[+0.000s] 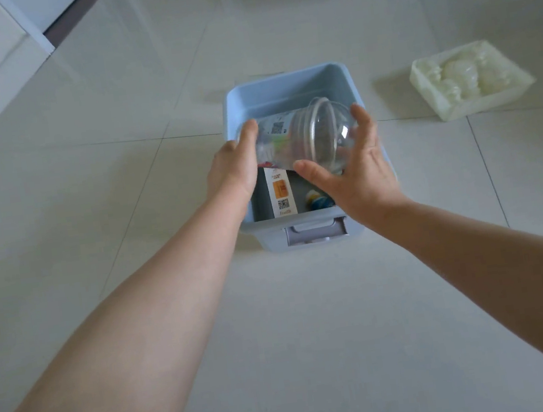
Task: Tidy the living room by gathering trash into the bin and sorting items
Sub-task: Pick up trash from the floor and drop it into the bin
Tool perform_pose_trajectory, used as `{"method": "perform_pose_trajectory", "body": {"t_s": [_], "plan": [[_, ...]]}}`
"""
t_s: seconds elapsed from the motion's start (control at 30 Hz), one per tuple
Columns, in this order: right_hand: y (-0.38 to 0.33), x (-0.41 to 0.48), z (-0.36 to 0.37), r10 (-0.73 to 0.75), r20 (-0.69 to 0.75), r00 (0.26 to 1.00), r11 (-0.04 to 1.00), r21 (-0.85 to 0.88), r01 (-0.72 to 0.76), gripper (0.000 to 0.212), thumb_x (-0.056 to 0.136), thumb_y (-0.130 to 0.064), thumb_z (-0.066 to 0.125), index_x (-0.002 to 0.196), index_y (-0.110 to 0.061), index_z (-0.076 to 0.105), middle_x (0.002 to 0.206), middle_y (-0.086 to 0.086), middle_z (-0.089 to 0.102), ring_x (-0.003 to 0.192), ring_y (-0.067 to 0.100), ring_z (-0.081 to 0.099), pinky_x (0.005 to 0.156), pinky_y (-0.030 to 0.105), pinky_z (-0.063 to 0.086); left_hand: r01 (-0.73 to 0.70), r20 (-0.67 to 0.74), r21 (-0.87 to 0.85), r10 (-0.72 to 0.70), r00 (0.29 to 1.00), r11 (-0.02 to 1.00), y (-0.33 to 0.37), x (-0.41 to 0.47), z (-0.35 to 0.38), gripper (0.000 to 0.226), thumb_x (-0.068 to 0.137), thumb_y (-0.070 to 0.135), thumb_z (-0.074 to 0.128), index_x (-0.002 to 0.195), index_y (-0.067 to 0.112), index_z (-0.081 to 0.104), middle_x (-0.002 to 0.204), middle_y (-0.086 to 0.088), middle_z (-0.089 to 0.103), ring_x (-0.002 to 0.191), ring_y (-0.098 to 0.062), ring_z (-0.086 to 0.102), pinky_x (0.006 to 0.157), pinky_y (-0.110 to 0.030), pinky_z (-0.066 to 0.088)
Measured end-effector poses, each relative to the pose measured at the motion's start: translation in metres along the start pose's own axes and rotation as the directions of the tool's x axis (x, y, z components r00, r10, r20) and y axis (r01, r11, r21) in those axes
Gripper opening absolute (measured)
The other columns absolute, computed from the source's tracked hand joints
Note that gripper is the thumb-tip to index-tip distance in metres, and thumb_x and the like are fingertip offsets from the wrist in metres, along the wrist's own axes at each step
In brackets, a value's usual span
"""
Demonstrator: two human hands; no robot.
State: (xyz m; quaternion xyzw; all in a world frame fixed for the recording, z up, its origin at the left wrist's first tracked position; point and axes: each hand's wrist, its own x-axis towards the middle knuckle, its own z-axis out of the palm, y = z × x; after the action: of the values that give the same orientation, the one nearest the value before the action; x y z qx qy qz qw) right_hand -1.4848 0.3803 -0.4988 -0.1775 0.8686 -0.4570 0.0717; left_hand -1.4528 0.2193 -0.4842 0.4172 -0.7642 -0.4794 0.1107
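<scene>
step: binning the clear cup (302,136) | my left hand (234,172) and right hand (359,173) both curled round it, over the blue bin (285,83) | next: probably lower, let go

A white-and-orange card (281,192) lying in the blue bin (285,86) is showing a QR code and, beneath it, a word beginning "Fran" — the rest is blurring out. The clear cup (302,136) is carrying a label with another QR code, its print too small to read.
</scene>
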Motion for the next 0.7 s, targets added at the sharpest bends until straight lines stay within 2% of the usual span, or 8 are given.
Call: {"method": "perform_pose_trajectory", "body": {"t_s": [0.07,0.1,0.2,0.27,0.4,0.47,0.57,0.7], "plan": [[0.002,0.004,-0.004,-0.003,-0.045,0.999,1.0,-0.026,0.002,0.104,0.074,-0.057,0.07,0.15,-0.025,0.007,0.152,0.003,0.026,0.131,0.02,0.042,0.098,0.033,0.041,-0.039,0.021,0.121,0.037,0.999,0.992,-0.001,-0.002,0.003,0.068,0.069,0.073,0.033,0.097,0.021,0.067,0.106,-0.006,0.067,0.104,-0.029,0.058,0.096,-0.044,0.046],[0.003,0.005,-0.006,-0.004,-0.06,0.998,0.999,-0.046,0.001,0.101,0.074,-0.056,0.07,0.149,-0.026,0.008,0.15,0.003,0.028,0.128,0.021,0.045,0.095,0.036,0.044,-0.049,0.009,0.19,0.048,0.999,0.981,-0.003,0.001,0.004,0.064,0.073,0.071,0.033,0.098,0.022,0.065,0.111,-0.006,0.065,0.109,-0.03,0.054,0.097,-0.044,0.044],[0.008,0.009,-0.013,-0.006,-0.089,0.996,0.994,-0.11,-0.004,0.095,0.078,-0.05,0.069,0.148,-0.028,0.01,0.147,0.005,0.03,0.12,0.025,0.051,0.088,0.04,0.047,-0.031,-0.118,0.379,0.081,0.99,0.925,-0.011,0.009,0.006,0.049,0.087,0.055,0.045,0.126,0.026,0.053,0.135,-0.002,0.051,0.128,-0.028,0.037,0.098,-0.043,0.037],[0.011,0.011,-0.016,-0.002,-0.111,0.994,0.989,-0.145,-0.014,0.093,0.078,-0.048,0.069,0.148,-0.027,0.01,0.147,0.007,0.03,0.12,0.028,0.05,0.091,0.045,0.048,0.029,-0.155,0.444,0.045,0.987,0.896,-0.019,0.012,0.007,0.052,0.089,0.036,0.053,0.138,0.022,0.04,0.142,-0.003,0.043,0.131,-0.029,0.034,0.096,-0.043,0.037],[0.016,0.015,-0.02,-0.011,-0.089,0.996,0.977,-0.213,-0.008,0.104,0.071,-0.043,0.076,0.148,-0.025,0.009,0.149,0.004,0.029,0.126,0.028,0.046,0.094,0.046,0.046,0.055,-0.118,0.446,-0.002,0.993,0.893,-0.035,0.013,0.011,0.053,0.088,0.009,0.049,0.139,0.016,0.035,0.139,-0.01,0.046,0.127,-0.035,0.042,0.095,-0.043,0.041],[0.017,0.017,-0.023,-0.026,-0.094,0.995,0.972,-0.235,0.003,0.104,0.069,-0.042,0.078,0.148,-0.024,0.012,0.148,0.003,0.03,0.126,0.027,0.046,0.094,0.044,0.046,0.034,-0.106,0.436,0.014,0.994,0.899,-0.037,0.012,0.008,0.049,0.088,0.008,0.049,0.135,0.014,0.037,0.134,-0.01,0.051,0.123,-0.036,0.048,0.092,-0.042,0.043],[0.015,0.022,-0.026,-0.065,-0.092,0.994,0.949,-0.313,0.033,0.096,0.07,-0.04,0.078,0.144,-0.023,0.02,0.143,0.003,0.034,0.122,0.028,0.047,0.093,0.041,0.044,0.066,-0.079,0.38,-0.038,0.996,0.923,-0.035,0.009,0.001,0.042,0.087,0.008,0.047,0.128,0.012,0.04,0.121,-0.01,0.058,0.108,-0.034,0.056,0.077,-0.034,0.042],[0.01,0.03,-0.03,-0.118,-0.089,0.989,0.91,-0.409,0.072,0.096,0.07,-0.037,0.078,0.146,-0.025,0.021,0.145,0.004,0.033,0.126,0.027,0.043,0.095,0.039,0.04,0.103,0.06,0.392,-0.137,0.989,0.914,-0.036,0.005,-0.004,0.052,0.074,-0.002,0.049,0.124,0.007,0.042,0.112,-0.014,0.059,0.093,-0.033,0.057,0.074,-0.036,0.051]]}}
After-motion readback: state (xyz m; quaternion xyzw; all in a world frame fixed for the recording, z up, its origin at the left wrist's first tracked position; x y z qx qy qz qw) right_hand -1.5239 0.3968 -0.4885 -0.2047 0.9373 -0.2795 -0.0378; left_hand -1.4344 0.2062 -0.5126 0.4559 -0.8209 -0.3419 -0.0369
